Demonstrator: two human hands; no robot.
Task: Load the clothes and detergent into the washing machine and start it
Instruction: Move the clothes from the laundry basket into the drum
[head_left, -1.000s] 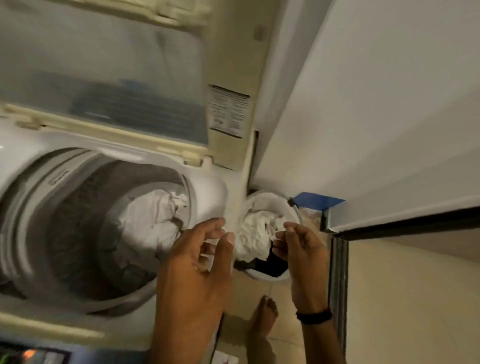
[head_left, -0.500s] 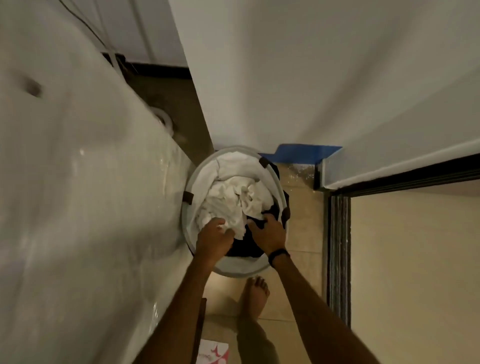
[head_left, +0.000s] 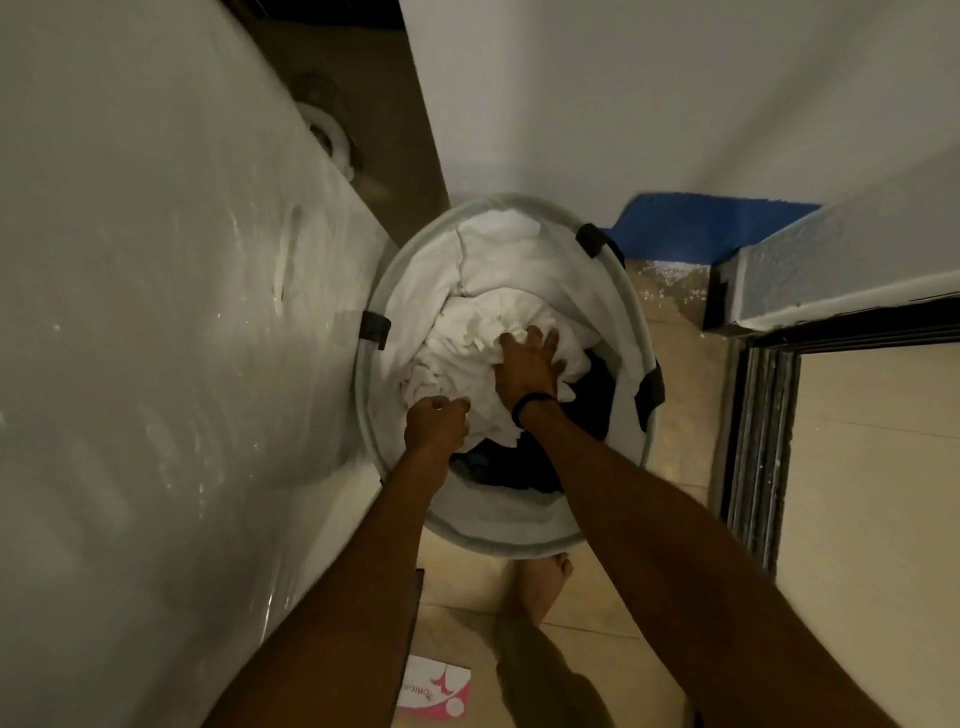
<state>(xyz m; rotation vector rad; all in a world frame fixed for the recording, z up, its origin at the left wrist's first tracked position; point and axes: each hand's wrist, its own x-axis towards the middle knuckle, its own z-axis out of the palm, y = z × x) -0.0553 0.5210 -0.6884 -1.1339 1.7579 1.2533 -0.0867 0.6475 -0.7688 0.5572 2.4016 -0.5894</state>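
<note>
A round laundry basket (head_left: 638, 332) with dark handles stands on the tiled floor beside the washing machine's white side (head_left: 156, 312). It holds crumpled white clothes (head_left: 467, 338) on top of dark clothes (head_left: 592, 395). My right hand (head_left: 527, 364) digs into the white clothes with fingers curled into the fabric. My left hand (head_left: 436, 423) grips the near edge of the same white bundle. The machine's drum and lid are out of view.
A white wall with a blue patch (head_left: 696, 223) rises behind the basket. A dark door frame (head_left: 753, 441) stands at the right. My bare foot (head_left: 543, 582) is below the basket, and a pink-and-white packet (head_left: 436, 693) lies on the floor.
My view swung from the open drum down to the basket. Both hands dropped into the basket and took hold of the white clothes; the right hand has pushed further in.
</note>
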